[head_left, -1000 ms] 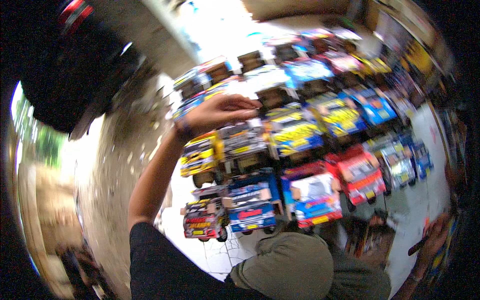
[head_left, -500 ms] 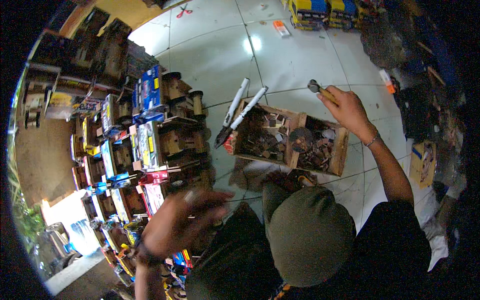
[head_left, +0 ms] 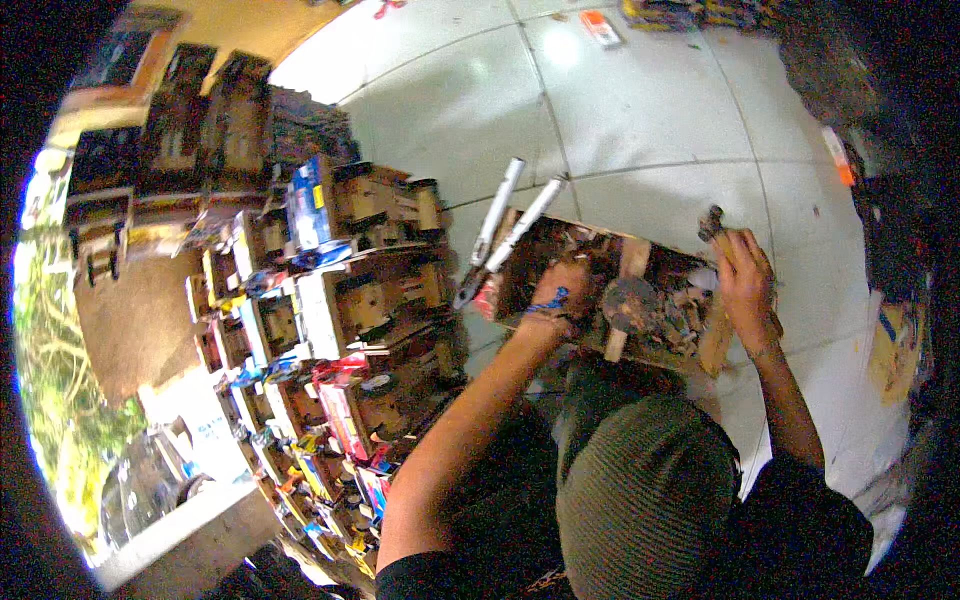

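Note:
My right hand grips a hammer, its metal head standing up beyond the fingers at the right end of a wooden box. Into the box's left compartment reaches my left hand, a blue band at its wrist; its fingers are blurred and partly hidden among the contents. The wooden box has a divider and holds many small dark and brownish pieces. A dark round disc lies over the divider. Against the box's left end leans a long-handled cutter with white handles.
Stacked wooden toy-like trucks in several colours fill the left side. An orange-and-white packet lies on the tiled floor at the far side, another at the right. An olive ribbed cloth dome covers the lower middle.
My left hand has moved from the lower left into the box's left compartment. My right hand, still holding the hammer, has come lower, beside the box's right end. The view has shifted.

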The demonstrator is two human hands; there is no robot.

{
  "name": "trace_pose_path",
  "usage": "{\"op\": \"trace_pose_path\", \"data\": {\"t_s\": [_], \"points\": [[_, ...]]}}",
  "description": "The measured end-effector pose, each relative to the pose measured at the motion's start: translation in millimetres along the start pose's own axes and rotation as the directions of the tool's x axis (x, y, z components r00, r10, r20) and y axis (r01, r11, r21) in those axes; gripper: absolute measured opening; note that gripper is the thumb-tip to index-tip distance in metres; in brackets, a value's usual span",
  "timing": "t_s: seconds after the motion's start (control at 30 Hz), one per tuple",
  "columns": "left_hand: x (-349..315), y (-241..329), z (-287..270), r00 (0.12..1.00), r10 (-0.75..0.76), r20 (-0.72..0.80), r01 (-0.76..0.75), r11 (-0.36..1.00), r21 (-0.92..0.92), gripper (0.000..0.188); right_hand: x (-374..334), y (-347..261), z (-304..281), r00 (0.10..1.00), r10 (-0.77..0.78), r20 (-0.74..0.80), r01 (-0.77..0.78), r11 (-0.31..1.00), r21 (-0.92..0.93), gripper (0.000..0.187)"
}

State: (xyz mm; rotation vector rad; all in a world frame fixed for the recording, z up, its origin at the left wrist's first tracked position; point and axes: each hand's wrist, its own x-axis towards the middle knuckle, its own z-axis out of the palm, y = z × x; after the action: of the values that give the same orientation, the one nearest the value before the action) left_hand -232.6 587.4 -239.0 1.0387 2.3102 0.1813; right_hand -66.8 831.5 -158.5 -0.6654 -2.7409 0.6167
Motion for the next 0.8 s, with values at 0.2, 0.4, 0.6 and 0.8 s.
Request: {"op": "trace_pose_path", "data": {"t_s": [0.2,0.4,0.6,0.8], "points": [[29.9,16.4,43.3,0.987,-0.069,-0.144,0.034,0.972,-0.233,0.023,-3.3,8.0,-0.6,0.991,0.056,0.123,-0.061,0.997,0.037,0.03],[38.2,0.0,66.0,0.938,0.06,-0.342,-0.222,0.86,-0.459,0.021,-1.9,22.5,14.3,0.997,0.05,0.067,-0.053,0.997,0.048,0.032],[-10.0,6.7,-23.4,0.919,0.001,-0.393,-0.162,0.912,-0.376,0.022,4.9,36.9,20.7,0.986,0.106,0.132,-0.126,0.98,0.151,0.03],[-130.7,-10.1,-178.2,0.929,-0.152,-0.339,-0.126,0.728,-0.674,0.035,71.0,-20.5,-4.8,0.999,-0.044,-0.006,0.042,0.894,0.446,0.032]]}}
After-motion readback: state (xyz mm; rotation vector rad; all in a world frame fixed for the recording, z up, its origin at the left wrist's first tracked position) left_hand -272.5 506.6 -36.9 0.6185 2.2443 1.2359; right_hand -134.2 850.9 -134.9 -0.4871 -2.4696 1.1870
